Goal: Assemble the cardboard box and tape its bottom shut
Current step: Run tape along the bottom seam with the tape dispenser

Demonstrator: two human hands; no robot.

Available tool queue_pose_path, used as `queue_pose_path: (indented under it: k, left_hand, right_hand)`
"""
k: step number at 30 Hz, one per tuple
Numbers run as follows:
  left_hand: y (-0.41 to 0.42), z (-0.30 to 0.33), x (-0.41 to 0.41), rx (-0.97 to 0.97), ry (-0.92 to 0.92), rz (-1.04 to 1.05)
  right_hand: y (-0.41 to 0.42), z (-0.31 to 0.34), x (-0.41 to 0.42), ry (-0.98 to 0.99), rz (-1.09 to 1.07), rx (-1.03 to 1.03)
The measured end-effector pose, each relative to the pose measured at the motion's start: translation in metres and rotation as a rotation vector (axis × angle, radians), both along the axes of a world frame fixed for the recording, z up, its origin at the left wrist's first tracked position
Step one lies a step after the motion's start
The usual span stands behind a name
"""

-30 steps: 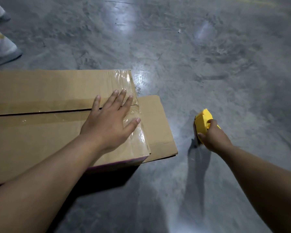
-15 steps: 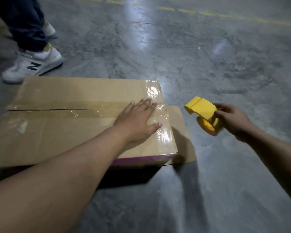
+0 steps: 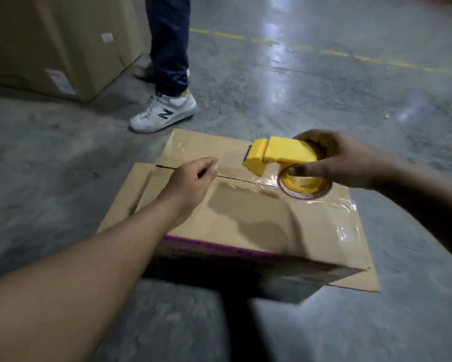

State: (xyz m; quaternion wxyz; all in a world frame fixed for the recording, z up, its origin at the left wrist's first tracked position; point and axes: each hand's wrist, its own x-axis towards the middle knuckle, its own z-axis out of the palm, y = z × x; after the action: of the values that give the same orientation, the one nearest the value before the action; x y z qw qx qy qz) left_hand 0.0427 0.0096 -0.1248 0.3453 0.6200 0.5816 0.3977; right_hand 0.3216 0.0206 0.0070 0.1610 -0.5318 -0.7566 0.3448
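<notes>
The cardboard box lies on the floor at the frame's center, its 2 flaps meeting at a taped seam. The right hand grips the yellow tape dispenser above that seam. The left hand, fingers curled, rests on the box, holding nothing visible.

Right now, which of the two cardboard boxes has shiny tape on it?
The low cardboard box under the hands, with clear tape glinting across its flaps. The big box at the far left shows only small white labels.

Bystander's white sneaker, large carton, concrete floor.
</notes>
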Motion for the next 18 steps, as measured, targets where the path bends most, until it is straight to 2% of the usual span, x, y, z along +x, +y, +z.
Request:
queue_pose_path:
  k: [2,4,9,18]
  left_hand:
    - [0.007,0.012,-0.004,-0.150,-0.369,0.083]
    - [0.011,0.024,-0.009,-0.263,-0.542,0.077]
    - [0.014,0.041,-0.015,-0.361,-0.655,-0.056]
    - [0.015,0.045,-0.037,-0.414,-0.942,-0.039]
  right_hand:
    - [0.009,0.003,-0.026,0.016,0.036,0.013]
    - [0.015,0.005,-0.046,0.032,0.061,0.020]
    - [0.027,0.003,-0.075,0.022,0.104,0.021]
    - [0.034,-0.003,-0.097,0.080,0.122,0.057]
